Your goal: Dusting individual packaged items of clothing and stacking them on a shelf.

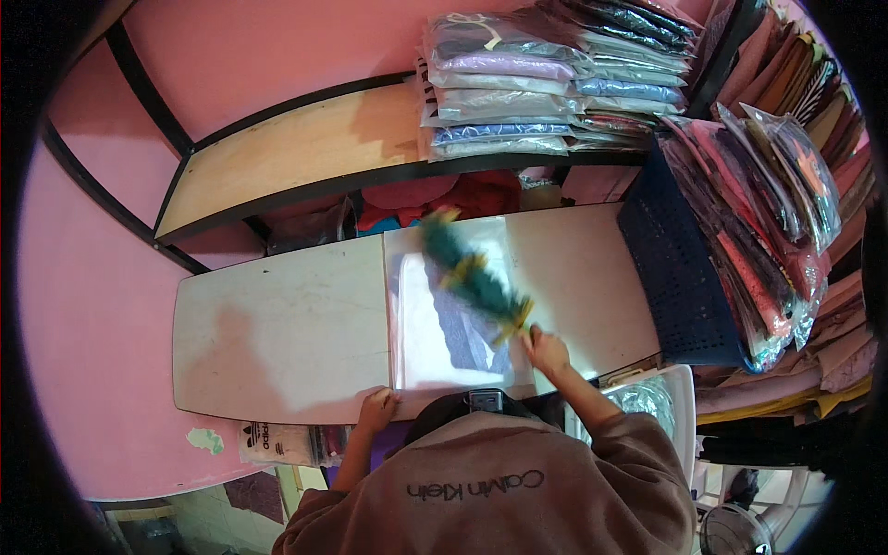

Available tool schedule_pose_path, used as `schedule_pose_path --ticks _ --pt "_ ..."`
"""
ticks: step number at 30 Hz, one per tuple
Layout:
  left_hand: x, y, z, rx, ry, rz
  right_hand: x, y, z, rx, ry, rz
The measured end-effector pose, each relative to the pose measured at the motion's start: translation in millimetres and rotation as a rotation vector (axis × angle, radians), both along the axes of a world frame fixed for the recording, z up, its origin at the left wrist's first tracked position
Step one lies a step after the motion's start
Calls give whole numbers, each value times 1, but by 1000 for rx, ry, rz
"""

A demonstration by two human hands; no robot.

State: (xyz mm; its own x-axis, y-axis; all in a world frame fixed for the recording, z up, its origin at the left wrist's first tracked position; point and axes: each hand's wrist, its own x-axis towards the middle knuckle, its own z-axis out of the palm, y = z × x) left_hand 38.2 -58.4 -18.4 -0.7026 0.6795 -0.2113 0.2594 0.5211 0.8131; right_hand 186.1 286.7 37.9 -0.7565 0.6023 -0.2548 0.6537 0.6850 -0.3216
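Observation:
My right hand (544, 351) is closed round the handle of a duster (467, 282) with green and yellow fluffy bands, blurred by motion. The duster's head slants up and to the left, over a folded white and grey-blue garment in a clear plastic bag (421, 338). This bag lies flat on the middle of a pale table (277, 324). At the table's near edge, beside the bag's near left corner, my left hand (377, 407) has its fingers curled; what they grip, if anything, is hidden.
Bagged folded clothes (504, 88) are stacked on a wooden shelf (296, 139) behind the table. On the right stands a blue basket (666, 259) full of bagged garments, with hanging clothes beyond. A white bin (684, 398) with clear plastic sits near my right arm.

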Motion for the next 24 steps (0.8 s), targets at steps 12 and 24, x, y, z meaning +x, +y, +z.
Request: schedule_pose_path --ticks 12,24 --pt "-20 5 6 -69 -319 -44 98 13 -19 154 -8 -360" --pt "-45 80 6 229 -164 316 75 33 -41 276 463 -313"
